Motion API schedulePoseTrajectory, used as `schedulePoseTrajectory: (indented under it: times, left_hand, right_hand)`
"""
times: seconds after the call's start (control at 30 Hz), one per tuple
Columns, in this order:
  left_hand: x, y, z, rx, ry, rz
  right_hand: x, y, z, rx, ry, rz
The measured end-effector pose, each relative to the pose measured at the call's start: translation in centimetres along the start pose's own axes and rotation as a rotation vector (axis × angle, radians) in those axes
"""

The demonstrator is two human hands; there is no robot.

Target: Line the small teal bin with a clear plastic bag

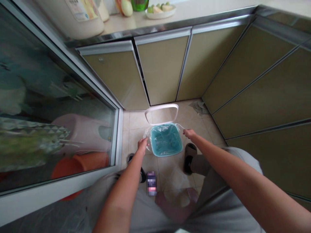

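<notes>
A teal trash bin [166, 152] stands on the tiled floor between my feet, lined with a clear plastic bag [165, 131]. The bag hangs over the rim on the left and stretches out on the right. My left hand [143, 144] is closed on the bag's edge just left of the bin. At the right my right hand [189, 133] pinches another part of the bag and holds it away from the rim. Behind the bin, a pale ring-shaped frame [177, 111] stands tilted up, touching or close to the back rim.
Cabinet doors [162, 64] line the back and right, below a counter with a plate of cut fruit [160, 12] and a large jug [75, 19]. A glass sliding door [119, 136] bounds the left. A grey cloth [199, 107] lies near the corner. A blurred phone-like object [152, 183] appears below.
</notes>
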State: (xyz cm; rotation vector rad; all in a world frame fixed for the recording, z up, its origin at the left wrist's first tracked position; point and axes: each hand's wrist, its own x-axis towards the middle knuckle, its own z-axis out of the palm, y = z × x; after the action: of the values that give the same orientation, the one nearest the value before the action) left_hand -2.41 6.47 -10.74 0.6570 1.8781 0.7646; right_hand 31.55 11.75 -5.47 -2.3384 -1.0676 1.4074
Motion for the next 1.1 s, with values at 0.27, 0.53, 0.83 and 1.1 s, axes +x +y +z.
schedulePoseTrajectory:
  times: [0.27, 0.53, 0.83, 1.1]
  left_hand:
    - [-6.1, 4.3, -3.0, -0.191, 0.018, 0.154]
    - [-14.3, 10.6, -6.4, -0.372, -0.260, 0.291]
    - [-27.6, 8.3, -12.5, -0.065, -0.461, 0.528]
    - [-37.6, 4.5, -18.5, -0.200, -0.571, 0.323]
  right_hand:
    - [-8.8, -0.4, -2.6, 0.165, -0.187, -0.012]
    - [-15.9, -4.7, -7.5, 0.365, -0.342, -0.213]
    - [-27.6, -0.7, -12.9, 0.043, -0.347, -0.482]
    - [-36.4, 8.3, -16.8, 0.098, -0.733, -0.299]
